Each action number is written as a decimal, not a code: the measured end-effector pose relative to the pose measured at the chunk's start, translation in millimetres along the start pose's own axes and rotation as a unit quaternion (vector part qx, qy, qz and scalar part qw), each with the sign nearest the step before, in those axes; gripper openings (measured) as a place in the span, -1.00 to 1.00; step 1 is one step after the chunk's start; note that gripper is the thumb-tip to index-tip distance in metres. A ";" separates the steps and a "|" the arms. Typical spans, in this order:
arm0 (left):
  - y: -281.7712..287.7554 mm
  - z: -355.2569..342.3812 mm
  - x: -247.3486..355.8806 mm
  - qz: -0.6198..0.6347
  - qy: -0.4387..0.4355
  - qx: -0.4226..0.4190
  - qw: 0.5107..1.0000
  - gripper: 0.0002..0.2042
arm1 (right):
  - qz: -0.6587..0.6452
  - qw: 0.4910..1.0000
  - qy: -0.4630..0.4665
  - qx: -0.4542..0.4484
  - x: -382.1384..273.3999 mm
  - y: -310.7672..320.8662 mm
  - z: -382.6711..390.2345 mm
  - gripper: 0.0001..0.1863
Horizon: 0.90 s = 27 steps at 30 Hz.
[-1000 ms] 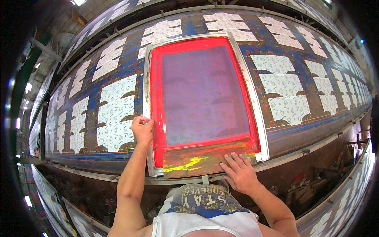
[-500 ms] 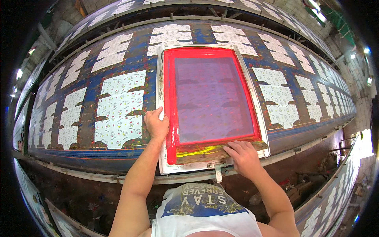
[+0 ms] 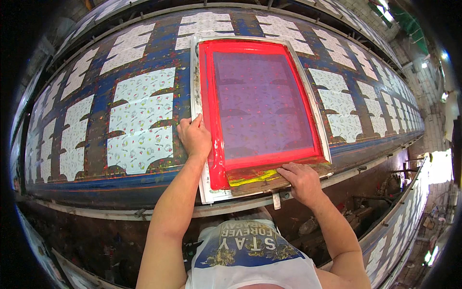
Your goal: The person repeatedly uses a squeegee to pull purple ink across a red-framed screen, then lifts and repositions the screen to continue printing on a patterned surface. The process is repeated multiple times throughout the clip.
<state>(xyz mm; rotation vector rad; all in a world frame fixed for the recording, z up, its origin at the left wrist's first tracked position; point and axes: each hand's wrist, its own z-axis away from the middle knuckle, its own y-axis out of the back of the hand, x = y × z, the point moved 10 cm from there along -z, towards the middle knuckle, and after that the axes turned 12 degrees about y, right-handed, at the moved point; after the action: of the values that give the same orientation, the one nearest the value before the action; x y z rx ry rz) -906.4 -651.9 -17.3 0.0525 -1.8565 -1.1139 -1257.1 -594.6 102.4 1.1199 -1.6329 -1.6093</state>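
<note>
A screen printing frame (image 3: pixel 194 91) lies on the long table, with purple see-through mesh (image 3: pixel 260 106) and wet red ink (image 3: pixel 211 125) around its inside. My left hand (image 3: pixel 196 138) is closed on the frame's left rail. Across the near end of the screen rests a wooden squeegee (image 3: pixel 255 181) smeared with yellow. My right hand (image 3: pixel 303 184) grips its right part, fingers over the top edge; the thumb is hidden. Printed fabric pieces show dimly through the mesh.
White printed fabric pieces (image 3: pixel 142 120) lie in rows on the stained blue and brown table (image 3: pixel 180 108). A metal rail (image 3: pixel 144 212) runs along its near edge, with a small bracket (image 3: pixel 276 199) by the frame. More tables stand behind and at the lower right (image 3: pixel 399 221).
The view has shifted and turned slightly. The squeegee sits at a slightly greater tilt, its right end higher, with my right hand still on it. My left hand keeps its hold on the frame.
</note>
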 end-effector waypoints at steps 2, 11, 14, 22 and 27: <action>-0.7 -0.3 2.1 -0.003 0.001 -0.003 1.000 -0.72 | 0.021 1.000 0.002 0.016 6.4 -4.2 -6.1 -0.40; -0.1 0.8 5.3 -0.006 -0.018 0.003 1.000 -0.66 | 0.064 0.994 0.053 0.075 120.2 -24.0 -122.3 -0.41; 0.5 1.8 8.4 -0.015 -0.025 0.006 1.000 -0.66 | 0.067 0.994 0.050 0.068 168.5 -33.2 -171.8 -0.44; 2.0 1.0 9.2 -0.004 -0.022 0.015 1.000 -0.70 | 0.100 0.989 0.073 0.080 263.5 -40.0 -285.9 -0.56; 2.0 1.3 10.1 -0.024 -0.031 0.021 0.999 -0.71 | 0.107 0.990 0.063 0.065 297.5 -46.3 -327.1 -0.51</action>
<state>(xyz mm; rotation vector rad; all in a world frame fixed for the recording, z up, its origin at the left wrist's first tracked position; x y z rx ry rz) -912.2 -654.5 -9.1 0.0870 -1.9432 -1.1201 -1109.6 -1010.1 45.6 1.0476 -1.7296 -1.2874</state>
